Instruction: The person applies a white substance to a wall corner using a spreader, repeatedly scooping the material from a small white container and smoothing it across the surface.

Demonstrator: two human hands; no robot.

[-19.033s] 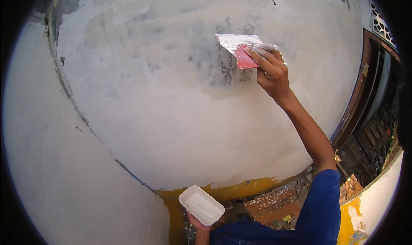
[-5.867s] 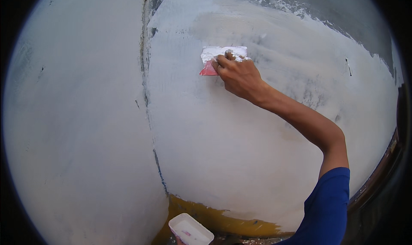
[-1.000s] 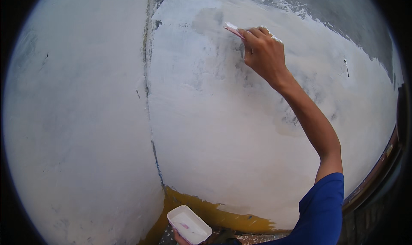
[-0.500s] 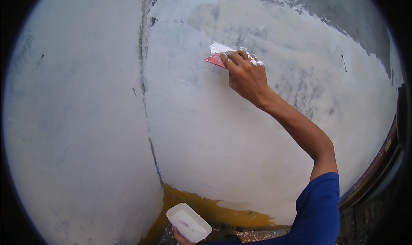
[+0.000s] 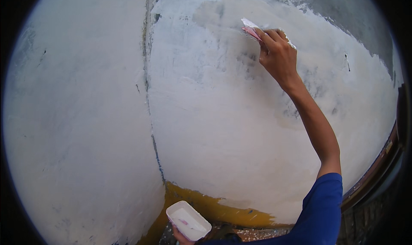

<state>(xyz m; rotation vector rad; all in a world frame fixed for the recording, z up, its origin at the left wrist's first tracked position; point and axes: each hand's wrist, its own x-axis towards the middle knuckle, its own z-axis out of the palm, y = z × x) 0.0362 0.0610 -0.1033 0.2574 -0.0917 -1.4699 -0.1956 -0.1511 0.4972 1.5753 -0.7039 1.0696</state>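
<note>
My right hand [image 5: 279, 54] is closed around a pink-red putty spreader [image 5: 252, 33] held up against the upper part of the wall [image 5: 223, 125]. White putty coats the spreader's face, and some is smeared on my knuckles. Low in the view, my left hand [image 5: 182, 238] grips a white rectangular plastic tub [image 5: 174, 207] from beneath its near left side; most of its fingers are hidden. Inside the tub lies white putty with a pinkish patch. Around the spreader, the wall shows whitish putty with dark grey patches showing through.
A rough vertical corner crack [image 5: 148, 73] separates this wall from a pale wall [image 5: 77, 116] on the left. Bare dark grey surface [image 5: 360, 17] lies at upper right. A mustard-yellow band [image 5: 240, 215] runs along the bottom. A brown frame edge [image 5: 377, 163] stands far right.
My right hand has moved up and to the right across the wall with the spreader. Dark patches near its path look lighter. My left hand and the tub have hardly moved.
</note>
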